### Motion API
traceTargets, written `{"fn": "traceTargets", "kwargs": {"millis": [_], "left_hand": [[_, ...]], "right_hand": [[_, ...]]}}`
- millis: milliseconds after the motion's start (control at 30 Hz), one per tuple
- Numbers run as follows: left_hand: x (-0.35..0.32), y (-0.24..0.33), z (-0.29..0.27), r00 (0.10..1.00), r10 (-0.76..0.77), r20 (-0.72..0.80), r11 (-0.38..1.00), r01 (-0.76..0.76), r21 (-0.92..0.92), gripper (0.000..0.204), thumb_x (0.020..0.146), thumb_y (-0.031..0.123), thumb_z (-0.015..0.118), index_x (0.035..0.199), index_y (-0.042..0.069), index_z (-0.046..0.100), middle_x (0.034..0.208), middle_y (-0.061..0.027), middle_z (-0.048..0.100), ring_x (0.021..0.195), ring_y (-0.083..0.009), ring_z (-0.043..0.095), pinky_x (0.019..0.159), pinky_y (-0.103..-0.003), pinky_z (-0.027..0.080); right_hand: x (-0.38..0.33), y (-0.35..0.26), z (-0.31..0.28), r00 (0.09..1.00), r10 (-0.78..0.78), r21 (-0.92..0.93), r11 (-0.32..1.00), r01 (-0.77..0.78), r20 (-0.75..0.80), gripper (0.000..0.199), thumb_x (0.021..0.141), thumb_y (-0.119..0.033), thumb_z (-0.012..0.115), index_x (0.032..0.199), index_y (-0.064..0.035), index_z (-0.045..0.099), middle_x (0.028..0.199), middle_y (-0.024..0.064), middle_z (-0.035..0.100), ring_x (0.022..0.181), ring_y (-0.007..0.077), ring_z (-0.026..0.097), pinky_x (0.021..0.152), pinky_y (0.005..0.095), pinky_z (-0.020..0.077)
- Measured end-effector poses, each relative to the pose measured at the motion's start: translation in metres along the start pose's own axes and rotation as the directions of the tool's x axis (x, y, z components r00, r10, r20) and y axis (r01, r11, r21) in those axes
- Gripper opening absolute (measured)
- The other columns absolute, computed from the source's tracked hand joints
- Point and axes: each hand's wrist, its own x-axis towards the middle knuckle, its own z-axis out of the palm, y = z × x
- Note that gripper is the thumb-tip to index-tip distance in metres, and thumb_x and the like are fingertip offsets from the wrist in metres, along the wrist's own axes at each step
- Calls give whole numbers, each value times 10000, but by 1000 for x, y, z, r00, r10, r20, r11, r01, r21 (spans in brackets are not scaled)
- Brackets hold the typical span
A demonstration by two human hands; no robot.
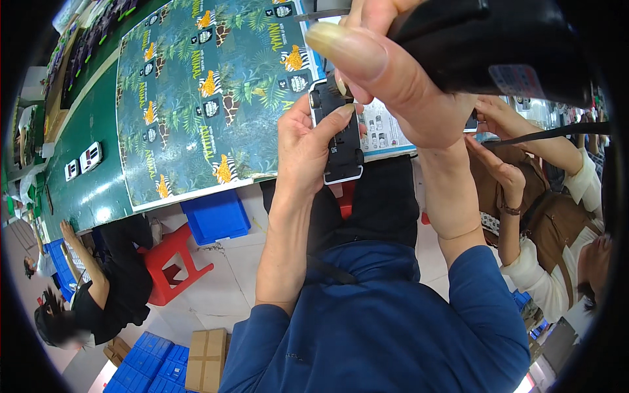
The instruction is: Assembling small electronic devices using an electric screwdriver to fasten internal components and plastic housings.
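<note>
My left hand [300,152] grips a toy car [343,156] with its black underside turned up, the thumb lying across it. A light trim edge runs around the car. Close to the camera, my right hand [419,98] is wrapped round a black electric screwdriver [498,39], its thumb stretched along the tool. A thin metal shaft [321,14] points left beyond the fingers. The right hand is above and to the right of the car and hides part of the table behind it.
A patterned animal-print sheet [216,98] covers much of the green table [98,190]. Small white car parts [90,157] lie at the left. A co-worker [98,288] sits at left by a red stool [170,268]; another person's hands [501,167] are at right. A blue bin [219,216] is below the table edge.
</note>
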Motion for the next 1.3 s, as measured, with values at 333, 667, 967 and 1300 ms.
{"fn": "traceTargets", "kwargs": {"millis": [333,667,967,1300], "left_hand": [[-3,-1,-4,999,43,0,998,-42,-55,244,888,46,685,1113,-22,622,923,-118,709,729,-156,690,634,-280,573],[-2,0,-23,1000,7,20,906,2,-424,420,866,-49,582,1272,7,492,1212,-209,612,1072,-281,646,944,-573,553],[-3,0,-20,989,79,123,940,-33,-339,710,711,-102,502,1402,-29,357,1425,-287,444,1274,-524,474,931,-580,559],[-4,-4,-24,996,87,4,886,-76,-458,844,679,-102,505,1478,116,344,1292,-229,543,1147,-345,603,1022,-667,442]], "right_hand": [[21,39,-20,876,-445,-204,854,478,187,265,828,-109,801,779,-66,545,628,39,616,542,81,604,541,220,507],[32,-10,-34,730,-683,-113,727,677,-22,116,919,-62,662,867,-36,562,606,22,529,464,127,521,504,268,471],[50,1,-40,739,-674,-307,699,646,19,159,852,-68,755,761,-17,635,566,7,580,432,74,525,415,204,391],[37,1,-41,890,-455,-155,877,455,43,170,864,-97,735,751,-19,634,565,29,577,424,119,538,425,253,429]]}}
